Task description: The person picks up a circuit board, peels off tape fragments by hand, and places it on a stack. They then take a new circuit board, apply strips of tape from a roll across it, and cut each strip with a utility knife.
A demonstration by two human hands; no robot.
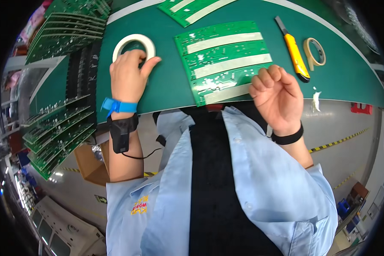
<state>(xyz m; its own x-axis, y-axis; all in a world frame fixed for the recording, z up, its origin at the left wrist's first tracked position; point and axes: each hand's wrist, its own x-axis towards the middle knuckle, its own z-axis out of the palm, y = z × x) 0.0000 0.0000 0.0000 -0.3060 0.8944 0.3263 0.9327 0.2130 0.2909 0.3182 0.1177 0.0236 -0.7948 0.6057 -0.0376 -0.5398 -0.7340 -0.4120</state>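
My left hand [129, 79] is closed on the near side of a wide roll of white tape [134, 39], fingers curled into its hole and thumb to the right. A green circuit board [226, 50] lies in the middle of the bench, with several pale tape strips across it. By the board's near right corner my right hand [279, 98] is held palm up. Its fingers are curled in, and nothing shows in the palm. Right of the board lie a yellow utility knife [295, 55], blade out, and a narrow tan tape roll [315, 51].
Another taped board [196, 10] lies at the far edge of the green bench [162, 91]. Several boards stand in a black rack [82, 70] on the left. A white scrap [316, 100] is at the near right edge. A cardboard box [91, 164] sits below, left.
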